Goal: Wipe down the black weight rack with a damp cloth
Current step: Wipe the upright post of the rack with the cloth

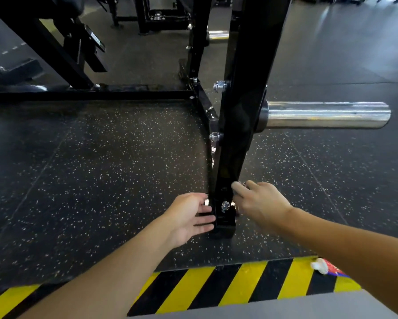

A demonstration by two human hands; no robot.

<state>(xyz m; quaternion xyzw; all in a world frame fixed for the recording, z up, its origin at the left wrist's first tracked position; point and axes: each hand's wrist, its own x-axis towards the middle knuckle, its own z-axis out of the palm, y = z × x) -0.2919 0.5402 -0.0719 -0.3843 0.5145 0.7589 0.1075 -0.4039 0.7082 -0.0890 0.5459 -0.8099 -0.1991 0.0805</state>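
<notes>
The black weight rack stands at the centre of the view: a glossy, square-sided metal upright rising from a short foot on the floor, just in front of the person. A silver bolt sits in the foot, with more bolts higher on the post. The left hand is released, its straight fingers touching the foot's left side. The right hand bends its fingers against the post's right side; blur hides whether it grasps anything. A smooth, round chrome peg sticks out to the right of the upright, and a black crossbar runs left. The floor is dark rubber flecked with white. A yellow-and-black striped edge lies nearest the person, with a small white-and-red object on it.
</notes>
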